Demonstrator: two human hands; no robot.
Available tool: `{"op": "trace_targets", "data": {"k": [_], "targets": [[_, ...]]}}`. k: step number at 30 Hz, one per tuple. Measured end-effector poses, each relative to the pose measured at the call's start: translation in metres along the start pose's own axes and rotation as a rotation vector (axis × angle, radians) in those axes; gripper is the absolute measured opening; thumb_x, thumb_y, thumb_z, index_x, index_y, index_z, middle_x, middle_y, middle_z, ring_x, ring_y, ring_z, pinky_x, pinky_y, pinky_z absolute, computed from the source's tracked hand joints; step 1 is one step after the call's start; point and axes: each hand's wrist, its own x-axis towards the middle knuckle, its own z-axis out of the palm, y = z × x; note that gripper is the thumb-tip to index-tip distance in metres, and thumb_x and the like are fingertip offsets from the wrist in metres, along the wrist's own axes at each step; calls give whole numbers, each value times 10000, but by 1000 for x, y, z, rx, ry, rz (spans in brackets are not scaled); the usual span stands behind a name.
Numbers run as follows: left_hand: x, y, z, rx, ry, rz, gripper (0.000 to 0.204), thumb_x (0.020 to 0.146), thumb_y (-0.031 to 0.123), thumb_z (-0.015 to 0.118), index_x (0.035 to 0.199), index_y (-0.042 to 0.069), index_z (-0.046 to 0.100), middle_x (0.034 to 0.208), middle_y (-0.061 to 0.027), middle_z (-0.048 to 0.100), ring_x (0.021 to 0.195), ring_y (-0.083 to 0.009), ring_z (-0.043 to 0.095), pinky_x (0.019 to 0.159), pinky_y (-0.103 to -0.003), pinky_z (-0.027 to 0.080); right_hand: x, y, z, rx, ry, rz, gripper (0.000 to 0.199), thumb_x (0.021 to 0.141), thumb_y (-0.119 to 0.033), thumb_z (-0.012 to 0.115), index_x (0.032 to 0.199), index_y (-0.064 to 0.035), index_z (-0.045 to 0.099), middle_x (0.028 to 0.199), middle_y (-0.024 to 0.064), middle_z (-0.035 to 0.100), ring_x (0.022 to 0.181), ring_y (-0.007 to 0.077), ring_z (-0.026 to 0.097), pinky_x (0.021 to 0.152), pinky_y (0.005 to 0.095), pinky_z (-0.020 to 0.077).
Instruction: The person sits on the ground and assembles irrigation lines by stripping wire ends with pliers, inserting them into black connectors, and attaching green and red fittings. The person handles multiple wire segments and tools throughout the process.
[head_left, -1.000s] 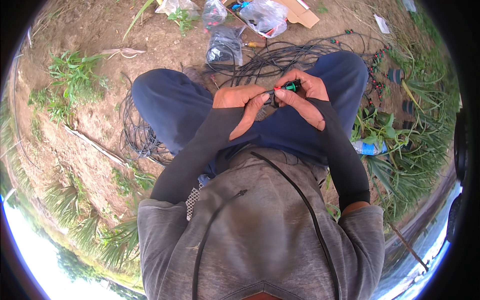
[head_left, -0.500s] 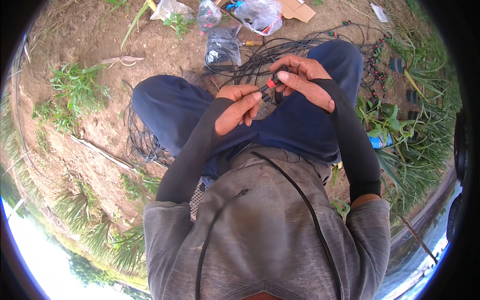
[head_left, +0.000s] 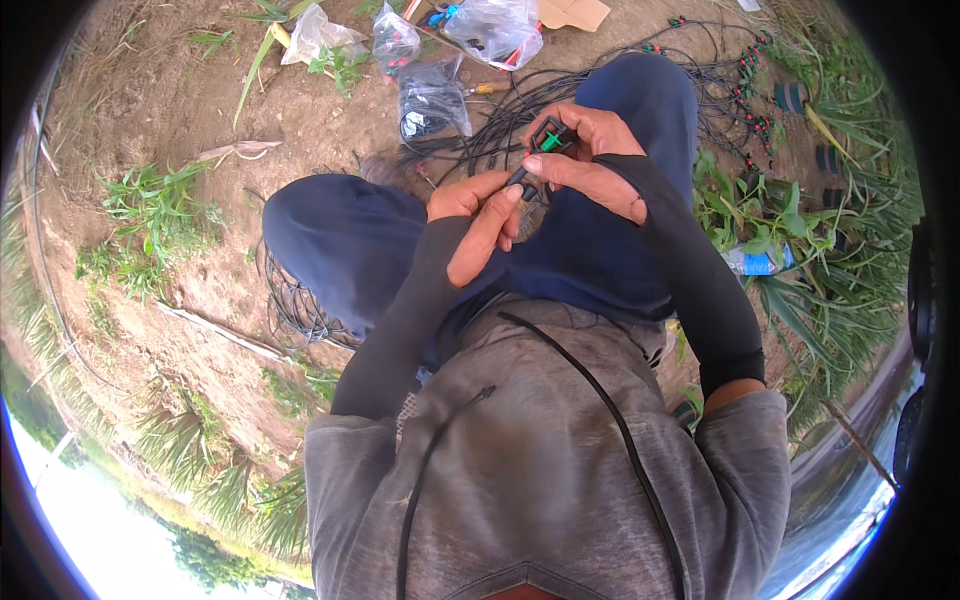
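Observation:
My left hand (head_left: 474, 212) pinches a short black tube (head_left: 517, 177) between thumb and fingers, just above my lap. From the other side, my right hand (head_left: 592, 162) grips a small micro-sprinkler (head_left: 551, 136) with a black open frame and a green centre. A bit of red shows by the right thumb, where the tube meets the sprinkler; the fingers hide most of that joint. The two hands are close together, between my bent knees in dark blue trousers (head_left: 335, 245).
Black thin tubing (head_left: 490, 135) lies tangled beyond my knees, with several red-and-green fittings (head_left: 750, 75) at the right. Clear plastic bags (head_left: 500, 30), a dark bag of parts (head_left: 432, 98) and a yellow-handled tool (head_left: 487, 88) rest on the soil. Plants (head_left: 845, 270) grow on the right.
My right hand has turned the sprinkler so its black frame and green centre now show, while its red collar is mostly covered. The left hand keeps its pinch on the tube.

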Motion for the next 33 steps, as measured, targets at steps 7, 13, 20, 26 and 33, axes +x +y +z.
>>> {"op": "trace_targets", "data": {"k": [7, 13, 20, 26, 33], "targets": [[15, 8, 12, 77, 105, 0, 204, 949, 171, 560, 974, -13, 644, 628, -7, 547, 549, -69, 516, 515, -214, 408, 4, 9, -18, 70, 31, -178, 461, 842, -137, 700, 1243, -29, 499, 977, 52, 580, 831, 89, 566, 723, 231, 463], [33, 6, -21, -88, 191, 11, 351, 989, 203, 453, 1181, -75, 548, 629, -35, 508, 479, -99, 455, 455, -210, 370, -55, 32, -147, 255, 737, -359, 332, 937, -212, 575, 1221, -41, 548, 1026, 63, 634, 899, 104, 582, 750, 240, 461], [65, -11, -26, -273, 190, -85, 370, 997, 244, 439, 1199, -52, 528, 638, -28, 488, 492, -117, 470, 475, -232, 390, -79, 348, -175, 81, 771, 503, 321, 852, -247, 656, 1077, -21, 624, 914, 62, 660, 817, 152, 616, 691, 277, 486], [81, -9, -22, -222, 266, -165, 361, 1002, 261, 437, 1163, -47, 531, 659, -27, 487, 509, -124, 472, 481, -242, 385, -49, 477, -135, -295, 845, 833, 512, 737, -325, 694, 1140, -26, 595, 1009, 239, 651, 989, 372, 625, 854, 432, 490], [108, 14, -18, -135, 268, -246, 355, 1004, 269, 435, 1149, -32, 555, 685, -26, 532, 553, -115, 521, 513, -218, 397, -23, 444, -155, -179, 678, 1051, 609, 740, -369, 661, 1182, 30, 530, 990, 192, 652, 916, 288, 649, 791, 393, 507]]}}
